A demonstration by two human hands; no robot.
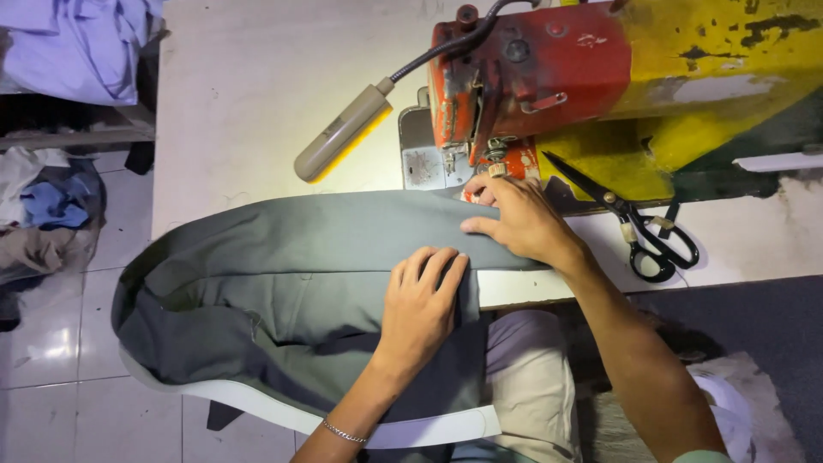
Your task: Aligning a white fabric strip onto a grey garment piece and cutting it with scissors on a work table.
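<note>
A grey-green garment (283, 274) lies across the white sewing table (249, 86) and hangs down over my lap. My left hand (420, 309) rests flat on the cloth near the table's front edge, fingers together and pointing away from me. My right hand (514, 219) presses the far end of the cloth down beside the needle area of the red and yellow sewing machine (600, 77). Neither hand grips anything; both lie on the fabric.
Black scissors (639, 227) lie on the table right of my right hand. A beige lamp on a black gooseneck (343, 133) lights the cloth. Piles of lilac cloth (77, 43) and mixed fabric (43, 214) sit at the left over a tiled floor. A white plastic chair edge (283, 411) shows below.
</note>
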